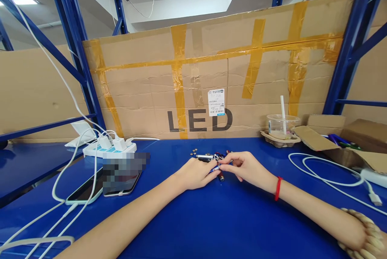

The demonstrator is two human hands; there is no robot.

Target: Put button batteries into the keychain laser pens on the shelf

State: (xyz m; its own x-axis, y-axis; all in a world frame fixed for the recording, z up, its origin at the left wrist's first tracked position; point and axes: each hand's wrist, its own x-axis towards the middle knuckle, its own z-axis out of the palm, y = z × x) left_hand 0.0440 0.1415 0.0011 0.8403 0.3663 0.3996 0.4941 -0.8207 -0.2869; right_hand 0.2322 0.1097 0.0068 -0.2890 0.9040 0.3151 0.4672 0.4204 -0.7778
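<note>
My left hand point(196, 173) and my right hand point(240, 165) meet above the middle of the blue table. Their fingers are pinched around a small blue-and-silver piece point(215, 168), too small to name and partly covered by the fingertips. Just behind my left hand lies a slim silver pen-like tube point(205, 157). More small dark and shiny pieces lie around it, mostly hidden by my hands. A dark red piece with a metal tip point(221, 177) shows below my fingers. Several small round discs point(193, 152), like button cells, are scattered behind my left hand.
Two phones point(86, 186) lie at left by a white power strip point(109, 150) with plugs and cables. At right are a plastic cup point(282, 125) with a straw, a coiled white cable point(326, 174) and an open cardboard box point(338, 152). A cardboard wall point(145, 90) borders the back.
</note>
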